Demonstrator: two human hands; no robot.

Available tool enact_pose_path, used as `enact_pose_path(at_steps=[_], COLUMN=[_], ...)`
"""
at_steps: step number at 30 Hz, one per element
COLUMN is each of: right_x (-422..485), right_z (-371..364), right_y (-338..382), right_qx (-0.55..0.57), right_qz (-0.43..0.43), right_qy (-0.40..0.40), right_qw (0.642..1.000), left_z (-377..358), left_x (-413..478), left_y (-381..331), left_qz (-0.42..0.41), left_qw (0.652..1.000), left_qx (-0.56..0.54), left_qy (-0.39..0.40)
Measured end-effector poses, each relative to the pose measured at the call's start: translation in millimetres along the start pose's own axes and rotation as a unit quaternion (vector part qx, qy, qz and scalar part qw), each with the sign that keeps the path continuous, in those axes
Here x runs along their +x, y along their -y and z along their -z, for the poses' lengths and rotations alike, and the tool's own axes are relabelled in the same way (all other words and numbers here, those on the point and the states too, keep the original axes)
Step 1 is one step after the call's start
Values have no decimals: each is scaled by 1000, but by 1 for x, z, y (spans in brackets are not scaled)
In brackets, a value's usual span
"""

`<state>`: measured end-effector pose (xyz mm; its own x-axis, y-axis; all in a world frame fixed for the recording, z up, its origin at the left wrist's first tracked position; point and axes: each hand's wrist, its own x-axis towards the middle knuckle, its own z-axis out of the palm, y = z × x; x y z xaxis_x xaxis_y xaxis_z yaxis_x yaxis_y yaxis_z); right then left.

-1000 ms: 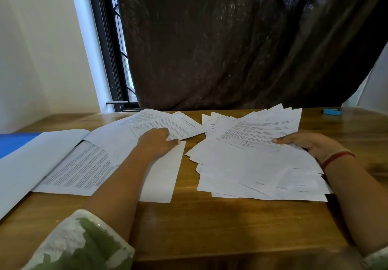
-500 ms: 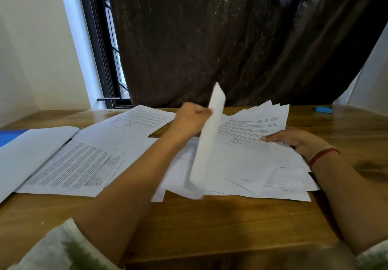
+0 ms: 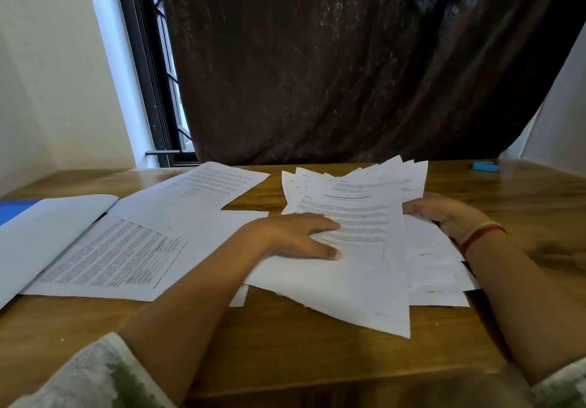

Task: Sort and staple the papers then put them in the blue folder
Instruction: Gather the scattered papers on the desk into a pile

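A loose pile of printed papers (image 3: 364, 274) is spread across the wooden table's middle right. My left hand (image 3: 295, 238) lies flat with straight fingers on the top sheet (image 3: 355, 214) of that pile. My right hand (image 3: 444, 214) rests at the pile's right edge, fingertips touching the sheets. Two separate printed sheets lie to the left: one with a table (image 3: 107, 255) near me, another (image 3: 209, 188) farther back. The blue folder (image 3: 16, 209) lies open at the far left, its white inner flap (image 3: 47, 233) showing. A small blue stapler (image 3: 484, 166) sits at the back right.
A dark curtain (image 3: 348, 58) hangs behind the table, with a window frame (image 3: 149, 90) to its left. Bare wooden table (image 3: 285, 344) stretches between the pile and the near edge.
My left hand carried a sheet from the left group over to the right pile and laid it flat on top. My right hand stayed at the pile's right edge.
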<state>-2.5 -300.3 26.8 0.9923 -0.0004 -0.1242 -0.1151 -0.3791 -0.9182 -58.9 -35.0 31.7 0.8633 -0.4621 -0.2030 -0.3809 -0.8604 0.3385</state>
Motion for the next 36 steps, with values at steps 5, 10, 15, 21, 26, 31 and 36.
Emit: enact_pose_path(at_steps=[5, 10, 15, 21, 26, 31, 36], right_x=[0, 1, 8, 9, 8, 1, -1], right_z=[4, 5, 5, 5, 4, 3, 0], right_y=[0, -5, -7, -10, -7, -3, 0], right_qx=[127, 47, 7, 6, 27, 34, 24], right_qz=[-22, -16, -27, -37, -19, -22, -22], right_qy=[34, 82, 29, 41, 42, 39, 36], right_qw=[991, 995, 999, 998, 999, 998, 999], left_z=[-25, -13, 15, 12, 9, 24, 45], left_x=[25, 24, 13, -14, -7, -7, -9], left_y=[-3, -2, 72, 133, 128, 118, 69], left_qz=[7, -2, 244, 369, 302, 350, 255], left_qw=[993, 986, 898, 866, 844, 856, 891], left_qx=[91, -39, 139, 44, 56, 73, -32], left_qy=[-80, -160, -339, -333, -440, -374, -373])
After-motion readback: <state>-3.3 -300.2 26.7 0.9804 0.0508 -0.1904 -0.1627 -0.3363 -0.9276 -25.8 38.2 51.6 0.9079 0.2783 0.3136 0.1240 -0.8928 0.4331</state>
